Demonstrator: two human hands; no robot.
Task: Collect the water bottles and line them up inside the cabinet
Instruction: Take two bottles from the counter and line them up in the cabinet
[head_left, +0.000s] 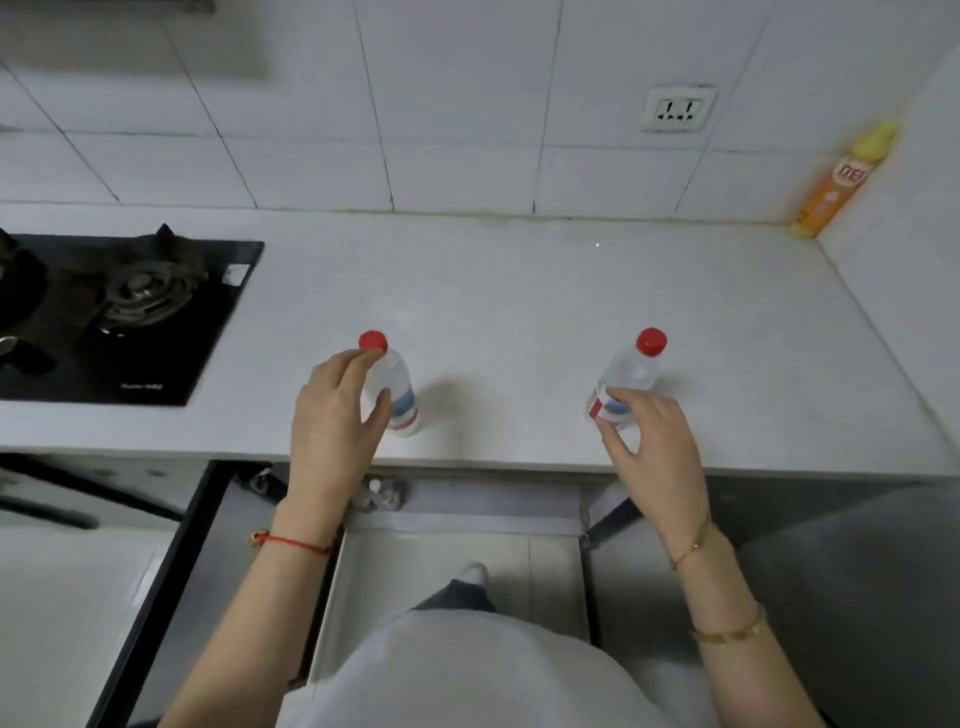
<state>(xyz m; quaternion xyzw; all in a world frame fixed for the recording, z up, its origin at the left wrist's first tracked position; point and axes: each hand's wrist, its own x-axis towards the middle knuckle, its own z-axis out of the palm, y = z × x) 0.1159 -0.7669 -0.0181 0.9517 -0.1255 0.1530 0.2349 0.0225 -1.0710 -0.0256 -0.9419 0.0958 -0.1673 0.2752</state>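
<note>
Two clear water bottles with red caps stand upright on the white countertop (519, 291), near its front edge. My left hand (332, 410) wraps around the left bottle (397, 387), fingers on its side and thumb near the cap. My right hand (652, 441) grips the right bottle (631, 371) low on its red and white label. Below the counter the cabinet (457, 504) stands open, both doors swung outward. Something small shows at its upper left, too dark to tell what.
A black gas hob (124, 312) is set into the counter at the left. An orange bottle with a yellow cap (836, 182) stands in the back right corner. A wall socket (675, 109) sits on the tiled wall. The open cabinet doors (171, 571) flank my legs.
</note>
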